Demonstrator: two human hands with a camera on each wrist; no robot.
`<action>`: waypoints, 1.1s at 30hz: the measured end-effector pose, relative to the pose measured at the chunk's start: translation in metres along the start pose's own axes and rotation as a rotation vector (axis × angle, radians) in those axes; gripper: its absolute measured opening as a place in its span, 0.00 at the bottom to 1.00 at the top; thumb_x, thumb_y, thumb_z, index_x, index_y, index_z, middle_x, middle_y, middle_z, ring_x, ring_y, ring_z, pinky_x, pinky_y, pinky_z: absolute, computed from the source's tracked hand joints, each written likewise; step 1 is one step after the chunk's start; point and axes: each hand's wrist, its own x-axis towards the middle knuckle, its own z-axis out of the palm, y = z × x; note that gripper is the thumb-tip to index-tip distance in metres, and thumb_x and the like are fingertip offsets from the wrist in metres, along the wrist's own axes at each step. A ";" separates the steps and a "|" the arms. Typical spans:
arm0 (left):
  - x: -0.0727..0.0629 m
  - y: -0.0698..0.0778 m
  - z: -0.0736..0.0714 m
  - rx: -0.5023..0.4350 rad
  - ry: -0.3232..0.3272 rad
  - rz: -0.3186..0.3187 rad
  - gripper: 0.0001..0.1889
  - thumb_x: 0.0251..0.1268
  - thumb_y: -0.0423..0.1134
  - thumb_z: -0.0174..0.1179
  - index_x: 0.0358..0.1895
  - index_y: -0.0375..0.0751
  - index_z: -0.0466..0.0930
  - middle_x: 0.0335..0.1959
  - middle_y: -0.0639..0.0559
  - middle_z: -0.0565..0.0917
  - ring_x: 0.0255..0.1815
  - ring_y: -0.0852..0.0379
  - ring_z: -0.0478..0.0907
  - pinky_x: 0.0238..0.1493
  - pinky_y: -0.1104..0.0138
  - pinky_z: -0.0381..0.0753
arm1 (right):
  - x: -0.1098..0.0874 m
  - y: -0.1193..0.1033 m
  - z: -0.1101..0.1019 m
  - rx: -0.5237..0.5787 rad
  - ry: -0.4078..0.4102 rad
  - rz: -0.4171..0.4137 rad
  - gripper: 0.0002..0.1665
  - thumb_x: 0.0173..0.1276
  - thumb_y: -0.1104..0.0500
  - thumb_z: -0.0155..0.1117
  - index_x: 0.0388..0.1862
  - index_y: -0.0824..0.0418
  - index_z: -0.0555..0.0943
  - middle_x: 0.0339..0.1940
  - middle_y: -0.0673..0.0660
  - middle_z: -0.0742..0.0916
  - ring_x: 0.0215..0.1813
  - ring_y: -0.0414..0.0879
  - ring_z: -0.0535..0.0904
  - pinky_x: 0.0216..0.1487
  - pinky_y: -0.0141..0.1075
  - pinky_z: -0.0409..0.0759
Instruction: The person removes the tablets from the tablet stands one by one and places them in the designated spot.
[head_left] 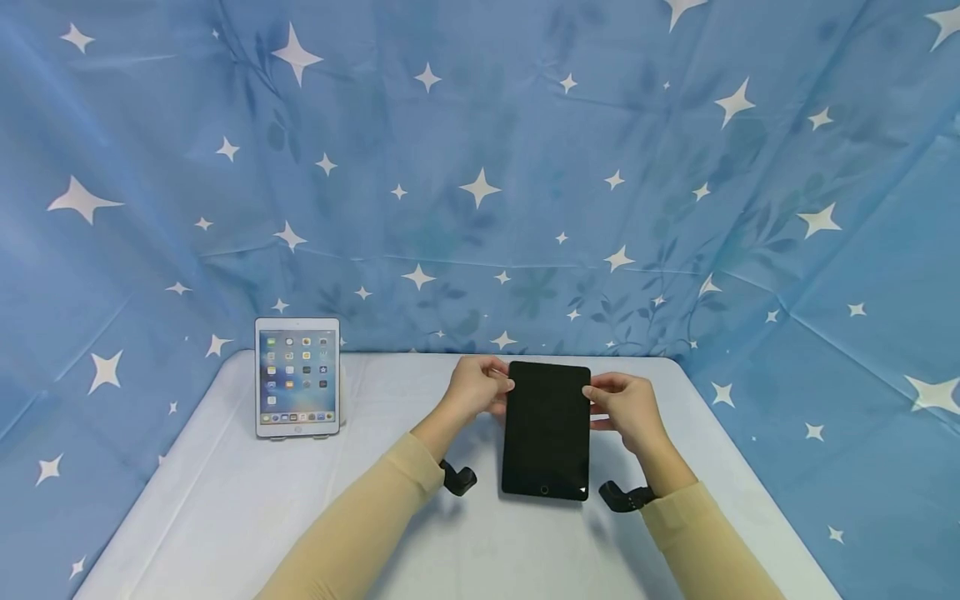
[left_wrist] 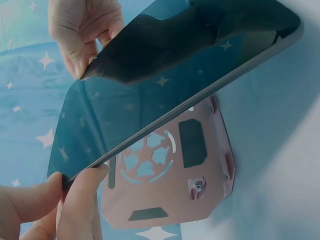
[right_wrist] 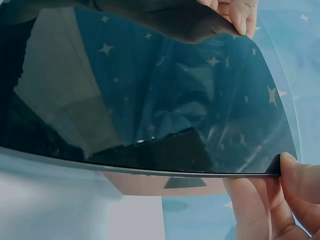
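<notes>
A black tablet point(head_left: 546, 429) with a dark, glossy screen is held between both hands, screen toward me. My left hand point(head_left: 474, 388) pinches its upper left edge, thumb at the front and fingers behind. On the opposite edge, near the upper right corner, my right hand point(head_left: 628, 407) pinches it the same way. Behind the tablet, the left wrist view shows a pink stand point(left_wrist: 175, 185) with round cut-outs and dark pads; the tablet hides part of it. Only a strip of that stand point(right_wrist: 142, 186) shows in the right wrist view. In the head view the tablet covers it.
A white tablet point(head_left: 297, 375) with a lit screen of app icons stands upright at the table's left. White cloth covers the table point(head_left: 420, 550). Blue star-patterned fabric point(head_left: 525, 208) hangs behind and at both sides. Black cameras point(head_left: 461, 480) sit on the wrists.
</notes>
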 end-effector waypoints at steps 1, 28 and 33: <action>-0.001 -0.001 0.000 -0.002 -0.003 -0.001 0.08 0.70 0.29 0.71 0.48 0.38 0.88 0.37 0.47 0.86 0.29 0.55 0.86 0.34 0.55 0.95 | -0.001 0.001 0.000 0.002 -0.003 0.003 0.19 0.77 0.59 0.72 0.60 0.68 0.86 0.40 0.56 0.89 0.34 0.48 0.88 0.39 0.47 0.95; -0.018 -0.034 0.005 -0.031 -0.032 -0.059 0.05 0.71 0.26 0.64 0.46 0.33 0.84 0.37 0.43 0.85 0.29 0.53 0.84 0.28 0.61 0.93 | -0.017 0.031 0.012 0.023 -0.030 0.088 0.13 0.75 0.63 0.72 0.54 0.69 0.87 0.34 0.54 0.89 0.31 0.48 0.86 0.30 0.41 0.93; -0.021 -0.042 0.006 -0.020 -0.022 -0.062 0.04 0.70 0.25 0.65 0.45 0.33 0.84 0.35 0.43 0.85 0.27 0.54 0.84 0.26 0.62 0.92 | -0.022 0.035 0.016 0.032 -0.041 0.102 0.13 0.74 0.64 0.72 0.53 0.70 0.87 0.32 0.53 0.88 0.29 0.47 0.86 0.28 0.41 0.92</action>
